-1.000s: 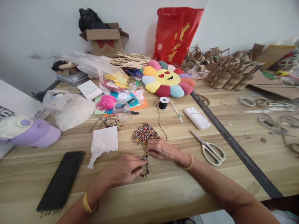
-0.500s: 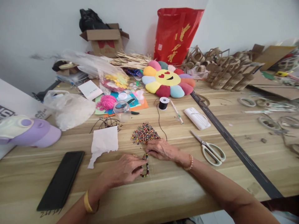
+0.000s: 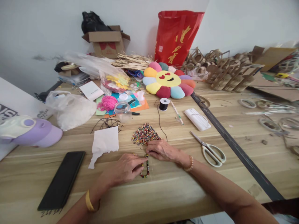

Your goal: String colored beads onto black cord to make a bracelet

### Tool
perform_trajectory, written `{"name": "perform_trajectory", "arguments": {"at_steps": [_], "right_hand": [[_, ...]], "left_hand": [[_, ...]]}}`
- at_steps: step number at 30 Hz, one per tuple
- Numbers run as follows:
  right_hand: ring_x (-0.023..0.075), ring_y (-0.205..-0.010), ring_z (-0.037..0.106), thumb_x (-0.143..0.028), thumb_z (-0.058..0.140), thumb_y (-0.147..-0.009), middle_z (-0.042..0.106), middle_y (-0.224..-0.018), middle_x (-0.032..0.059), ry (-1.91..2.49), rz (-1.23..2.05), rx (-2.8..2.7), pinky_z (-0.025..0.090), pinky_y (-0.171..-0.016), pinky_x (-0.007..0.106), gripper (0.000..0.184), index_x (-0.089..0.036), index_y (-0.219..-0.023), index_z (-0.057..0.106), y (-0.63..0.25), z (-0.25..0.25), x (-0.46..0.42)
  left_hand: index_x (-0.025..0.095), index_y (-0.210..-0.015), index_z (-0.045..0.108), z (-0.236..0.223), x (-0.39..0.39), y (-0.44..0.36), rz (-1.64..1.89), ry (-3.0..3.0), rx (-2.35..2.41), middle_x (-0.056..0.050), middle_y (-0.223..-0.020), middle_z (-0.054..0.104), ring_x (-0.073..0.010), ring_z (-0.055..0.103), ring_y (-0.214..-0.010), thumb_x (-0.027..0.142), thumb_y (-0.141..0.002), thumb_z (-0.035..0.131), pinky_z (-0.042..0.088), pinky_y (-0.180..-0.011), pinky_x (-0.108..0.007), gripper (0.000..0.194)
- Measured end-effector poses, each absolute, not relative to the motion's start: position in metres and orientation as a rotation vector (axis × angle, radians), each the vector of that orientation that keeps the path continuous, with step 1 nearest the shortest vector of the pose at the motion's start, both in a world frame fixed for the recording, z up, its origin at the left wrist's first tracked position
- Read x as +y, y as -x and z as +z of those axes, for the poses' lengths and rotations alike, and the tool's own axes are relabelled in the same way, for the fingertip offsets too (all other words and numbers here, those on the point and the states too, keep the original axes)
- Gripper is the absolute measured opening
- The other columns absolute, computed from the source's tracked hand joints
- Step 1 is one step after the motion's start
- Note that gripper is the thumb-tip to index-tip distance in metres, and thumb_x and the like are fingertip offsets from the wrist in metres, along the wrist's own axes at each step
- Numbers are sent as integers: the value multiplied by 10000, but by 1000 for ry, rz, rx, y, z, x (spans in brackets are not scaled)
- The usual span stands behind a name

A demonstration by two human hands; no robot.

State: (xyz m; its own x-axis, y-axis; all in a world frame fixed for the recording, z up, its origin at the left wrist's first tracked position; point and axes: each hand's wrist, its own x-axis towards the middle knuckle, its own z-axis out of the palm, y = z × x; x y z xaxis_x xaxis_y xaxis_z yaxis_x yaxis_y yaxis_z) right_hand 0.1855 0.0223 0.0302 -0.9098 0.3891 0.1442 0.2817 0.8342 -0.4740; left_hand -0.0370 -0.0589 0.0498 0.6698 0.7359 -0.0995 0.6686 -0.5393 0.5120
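A strand of small multicoloured beads (image 3: 145, 176) hangs in a narrow U on the wooden table, its lower end resting on the surface. My left hand (image 3: 128, 168) is closed on the strand's left side, the index finger reaching across to its upper part. Just above, my right hand (image 3: 158, 150) pinches at the strand's top end with fingers pressed together; the exact grip is hidden beneath them. A heap of loose mixed beads (image 3: 144, 134) lies directly beyond my right fingers.
Scissors (image 3: 211, 152) lie right of my right forearm, a phone (image 3: 62, 180) left of my left hand. Torn white paper (image 3: 105, 140), a black thread spool (image 3: 164, 105) and a white bundle (image 3: 197, 119) surround the bead heap. A flower cushion (image 3: 168, 79) sits farther back.
My left index finger has shifted slightly along the upper strand. My right hand stays almost in place by the heap. The whole view has moved a little.
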Motion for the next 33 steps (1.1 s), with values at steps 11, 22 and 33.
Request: {"name": "perform_trajectory", "arguments": {"at_steps": [11, 22, 33], "right_hand": [[122, -735, 536, -135, 495, -932, 600, -844, 22, 533, 635, -2761, 354, -651, 227, 131, -169, -851, 592, -183, 31, 21], [129, -729, 591, -136, 554, -899, 646, -814, 28, 516, 831, -2624, 426, -677, 214, 98, -163, -858, 639, -183, 35, 23], [121, -668, 570, -123, 611, -837, 637, -748, 7, 633, 1070, -2509, 439, -635, 206, 52, -159, -844, 647, -183, 36, 21]], "left_hand": [[175, -1058, 689, 46, -53, 33, 317, -2320, 1197, -73, -887, 729, -215, 656, -803, 199, -908, 450, 483, -763, -315, 283], [170, -814, 730, 39, -39, 14, 455, -2010, 1474, -29, -764, 663, -168, 595, -708, 200, -815, 625, 430, -665, -252, 109], [156, -729, 719, 39, -34, 6, 439, -1936, 1507, -13, -720, 646, -150, 571, -676, 179, -773, 655, 375, -616, -228, 81]]}}
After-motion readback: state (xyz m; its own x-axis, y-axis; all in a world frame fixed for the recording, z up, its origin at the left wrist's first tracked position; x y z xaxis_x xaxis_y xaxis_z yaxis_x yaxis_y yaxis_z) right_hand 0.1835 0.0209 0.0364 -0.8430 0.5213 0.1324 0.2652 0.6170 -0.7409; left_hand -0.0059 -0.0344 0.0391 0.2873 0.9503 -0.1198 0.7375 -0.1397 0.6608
